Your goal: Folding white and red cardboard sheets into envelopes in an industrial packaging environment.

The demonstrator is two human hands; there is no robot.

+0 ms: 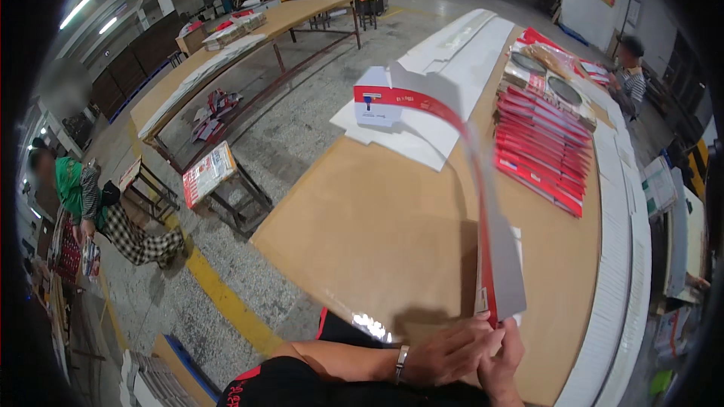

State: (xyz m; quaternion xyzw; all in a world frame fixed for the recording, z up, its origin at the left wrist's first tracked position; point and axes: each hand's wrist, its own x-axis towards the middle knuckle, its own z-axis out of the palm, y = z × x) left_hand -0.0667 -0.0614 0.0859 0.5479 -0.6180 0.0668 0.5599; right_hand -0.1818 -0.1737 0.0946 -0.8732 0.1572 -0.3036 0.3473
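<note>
A long, thin cardboard strip (pixel 483 181), printed red and white with a grey back, curves up from my hands and arches away over the table. Its far end, a white panel with a blue mark, hangs over white cardboard sheets (pixel 422 139). My left hand (pixel 443 350), a metal-banded watch on its wrist, closes at the strip's near end. My right hand (pixel 504 358) pinches the same end, thumb up, right beside the left. The fingers overlap, so part of the grip is hidden.
The brown worktable (pixel 354 218) carries a fanned stack of red printed cardboard pieces (pixel 539 151) and a long row of white card (pixel 622 271) along its right side. Stools (pixel 211 173) stand left. One person (pixel 72 181) is at left, another (pixel 632 79) at the far right.
</note>
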